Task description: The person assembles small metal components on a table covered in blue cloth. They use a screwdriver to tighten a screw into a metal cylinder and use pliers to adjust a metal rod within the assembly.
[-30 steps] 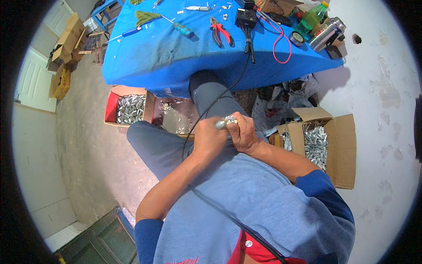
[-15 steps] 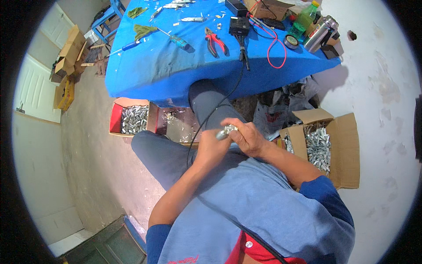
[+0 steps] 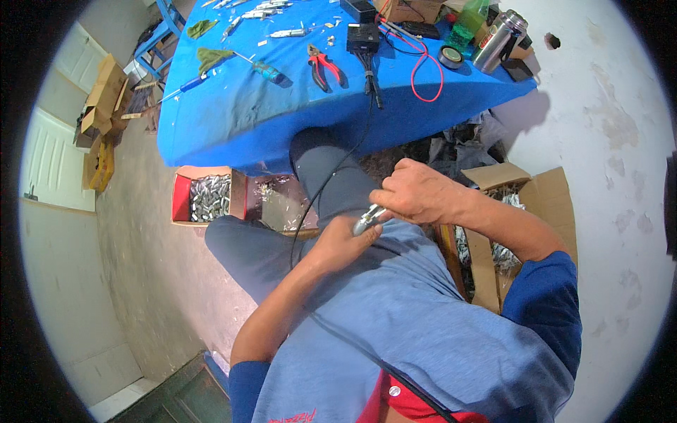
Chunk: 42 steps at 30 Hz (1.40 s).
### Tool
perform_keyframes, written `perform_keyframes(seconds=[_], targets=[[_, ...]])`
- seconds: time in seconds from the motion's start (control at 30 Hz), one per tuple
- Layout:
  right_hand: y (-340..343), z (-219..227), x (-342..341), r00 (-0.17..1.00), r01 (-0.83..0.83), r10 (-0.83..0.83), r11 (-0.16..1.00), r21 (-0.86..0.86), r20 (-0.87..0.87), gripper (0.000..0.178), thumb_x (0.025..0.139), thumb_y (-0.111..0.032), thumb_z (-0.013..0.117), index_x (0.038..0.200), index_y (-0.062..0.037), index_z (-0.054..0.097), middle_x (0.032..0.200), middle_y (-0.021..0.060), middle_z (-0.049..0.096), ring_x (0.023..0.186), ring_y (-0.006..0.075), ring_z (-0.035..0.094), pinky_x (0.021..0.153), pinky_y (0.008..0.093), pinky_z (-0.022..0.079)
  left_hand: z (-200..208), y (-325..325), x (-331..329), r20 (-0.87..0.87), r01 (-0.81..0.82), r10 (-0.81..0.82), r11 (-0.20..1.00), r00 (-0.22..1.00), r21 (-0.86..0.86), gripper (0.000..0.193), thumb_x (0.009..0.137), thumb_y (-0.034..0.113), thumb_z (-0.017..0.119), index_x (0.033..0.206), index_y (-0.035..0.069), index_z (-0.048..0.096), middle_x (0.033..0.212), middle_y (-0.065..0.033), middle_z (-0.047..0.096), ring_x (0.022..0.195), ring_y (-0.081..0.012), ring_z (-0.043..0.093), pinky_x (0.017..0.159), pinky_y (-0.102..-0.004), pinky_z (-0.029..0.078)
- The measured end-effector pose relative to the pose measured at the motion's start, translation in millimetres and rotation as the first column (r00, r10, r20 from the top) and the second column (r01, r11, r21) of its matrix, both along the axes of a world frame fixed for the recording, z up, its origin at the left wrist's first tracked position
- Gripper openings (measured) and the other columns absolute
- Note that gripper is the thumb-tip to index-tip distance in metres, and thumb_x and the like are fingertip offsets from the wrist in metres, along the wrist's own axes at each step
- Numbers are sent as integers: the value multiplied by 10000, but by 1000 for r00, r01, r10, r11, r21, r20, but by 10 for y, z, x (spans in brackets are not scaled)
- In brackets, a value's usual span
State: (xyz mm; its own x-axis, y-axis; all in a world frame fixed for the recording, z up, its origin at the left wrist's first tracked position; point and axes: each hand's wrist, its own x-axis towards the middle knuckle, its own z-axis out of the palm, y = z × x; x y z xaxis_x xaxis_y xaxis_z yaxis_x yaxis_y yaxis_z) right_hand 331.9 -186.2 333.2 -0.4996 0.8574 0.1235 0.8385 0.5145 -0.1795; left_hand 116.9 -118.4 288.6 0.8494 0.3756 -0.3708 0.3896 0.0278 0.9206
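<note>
Above my lap, my left hand (image 3: 340,243) is closed round a small silver metal cylinder (image 3: 365,221), which sticks up at a slant past the thumb. At its upper end, the bent fingers of my right hand (image 3: 417,192) are pinched together; they cover that end, so its shape is hidden. A red-and-white carton (image 3: 182,199) left of my knees is full of similar short silver cylinders (image 3: 210,197). Partly behind my right forearm, an open cardboard box (image 3: 553,211) holds many longer silver pieces (image 3: 505,257).
On the blue-covered table (image 3: 247,113) lie red-handled pliers (image 3: 324,68), screwdrivers (image 3: 266,70), silver parts (image 3: 289,33) and a black box (image 3: 362,39) with cables. A steel flask (image 3: 499,42) stands near the wall. One black cable (image 3: 331,176) hangs across my leg. Small scraps lie in a shallow tray (image 3: 282,204).
My right hand has risen and moved right, its elbow swinging outward over the cardboard box. My left hand has turned, and the cylinder now shows between both hands. The view has shifted slightly.
</note>
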Motion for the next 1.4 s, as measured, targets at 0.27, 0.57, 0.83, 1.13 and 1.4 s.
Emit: perform_keyframes(seconds=[0.27, 0.57, 0.83, 1.13, 1.4], targets=[[-932, -290, 877, 748, 661, -641, 742, 108, -171, 266, 857, -258, 665, 1018, -47, 642, 921, 145, 672, 849, 343, 613, 761, 429, 462, -114, -53, -167, 110, -118, 163, 934, 980, -337, 438, 977, 374, 563, 637, 108, 487, 566, 24, 446, 510, -73, 372, 472, -256, 281], [-1661, -934, 657, -52, 834, -833, 267, -483, -551, 279, 905, -213, 652, 1093, -7, 661, 928, 86, 690, 825, 190, 645, 757, 322, 511, -177, -118, -82, 137, -100, 147, 949, 980, -299, 438, 971, 386, 579, 652, 100, 488, 578, 26, 450, 519, -59, 379, 479, -244, 292], [-321, -552, -600, 71, 196, -641, 761, -619, -765, 210, 923, -189, 663, 978, 11, 698, 855, 28, 681, 777, 74, 608, 684, 234, 499, -192, -140, -50, 152, -142, 148, 989, 977, -51, 333, 959, 299, 630, 750, 48, 563, 653, 78, 466, 609, -33, 392, 506, -246, 319], [-7, -628, -671, 189, 151, -701, 713, -685, -688, 272, 946, -234, 619, 900, 26, 685, 789, 16, 661, 725, 61, 568, 622, 257, 471, -313, -133, -171, 169, -245, 267, 960, 949, -136, 338, 966, 292, 612, 736, 53, 548, 651, 69, 467, 608, -35, 396, 503, -245, 320], [75, -740, -802, 130, 239, -756, 652, -719, -642, 278, 952, -238, 604, 861, 14, 675, 755, 0, 634, 697, 60, 544, 609, 257, 453, -432, -83, -187, 164, -305, 319, 946, 933, -105, 357, 969, 319, 605, 745, 47, 548, 644, 57, 475, 596, -40, 400, 491, -247, 323]])
